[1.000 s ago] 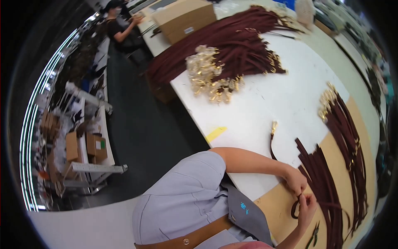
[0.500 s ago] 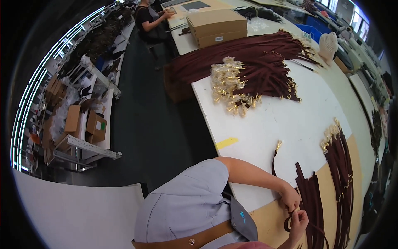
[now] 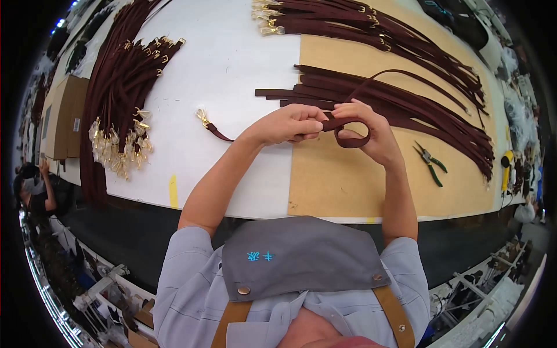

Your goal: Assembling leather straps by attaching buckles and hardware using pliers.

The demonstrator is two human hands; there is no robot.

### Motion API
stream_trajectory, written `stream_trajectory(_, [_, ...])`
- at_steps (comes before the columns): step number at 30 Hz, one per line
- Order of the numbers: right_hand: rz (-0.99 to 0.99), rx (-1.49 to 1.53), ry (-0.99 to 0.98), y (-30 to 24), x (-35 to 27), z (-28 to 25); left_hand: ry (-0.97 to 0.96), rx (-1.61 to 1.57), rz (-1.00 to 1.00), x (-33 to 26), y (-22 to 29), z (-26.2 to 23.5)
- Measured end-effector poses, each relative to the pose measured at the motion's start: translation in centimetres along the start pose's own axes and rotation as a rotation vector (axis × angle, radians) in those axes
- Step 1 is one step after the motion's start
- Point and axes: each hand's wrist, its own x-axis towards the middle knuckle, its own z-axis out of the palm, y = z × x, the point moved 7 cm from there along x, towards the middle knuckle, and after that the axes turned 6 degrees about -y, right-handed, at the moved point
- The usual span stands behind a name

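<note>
In front of me a dark maroon strap (image 3: pixel 355 144) is curled into a loop between both hands. My left hand (image 3: pixel 293 123) is closed, pinching the strap just left of the loop. My right hand (image 3: pixel 371 132) curves around the loop's right side, its fingers closed against the strap. To the left, a gold snap hook (image 3: pixel 202 118) lies on the white tabletop, fixed to a maroon strap end that runs under my left wrist. Right behind my hands lies a row of flat maroon straps (image 3: pixel 406 107); a thin length arches up over them.
Pliers with dark green handles (image 3: pixel 430 163) lie to the right on the tan board (image 3: pixel 336 185). More straps with gold fittings (image 3: pixel 371 23) stretch across the back. At left are bundled straps with wrapped hooks (image 3: pixel 125 142), a cardboard box (image 3: pixel 65 119) and a person (image 3: pixel 40 188).
The view has swung to the right, bringing the straps, pliers and both hands toward the middle. My hands are still at the strap, and its loop now shows more fully.
</note>
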Motion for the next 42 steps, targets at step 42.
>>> stream_trajectory(42, [0.539,0.911,-0.227,6.5,-2.9,5.3,0.666,0.654,0.447,-2.0,6.5,1.0])
